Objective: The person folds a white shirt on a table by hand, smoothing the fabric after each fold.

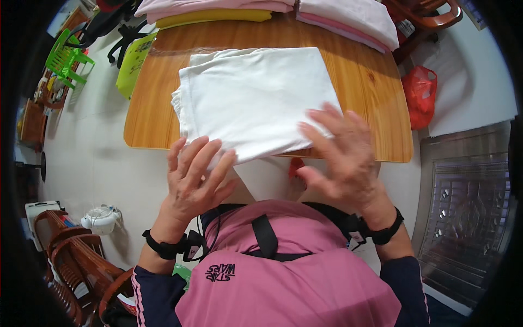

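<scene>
A folded white cloth (256, 98) lies flat on the wooden table (376, 120), its near edge hanging a little over the table's front. Its layers show at the left side, where the edges are uneven. My left hand (196, 171) is at the cloth's near left corner, fingers spread and the fingertips over the edge. Over the near right corner is my right hand (343, 155), slightly blurred, with fingers apart; I cannot tell whether it touches the cloth. Neither hand grips anything.
At the table's far side are stacked folded cloths in pink and yellow (215, 17) and another stack in white and pink (348, 22). A red plastic bag (419, 98) hangs by the right edge. Wooden chairs (81, 261) stand at lower left, a green chair (68, 60) farther off.
</scene>
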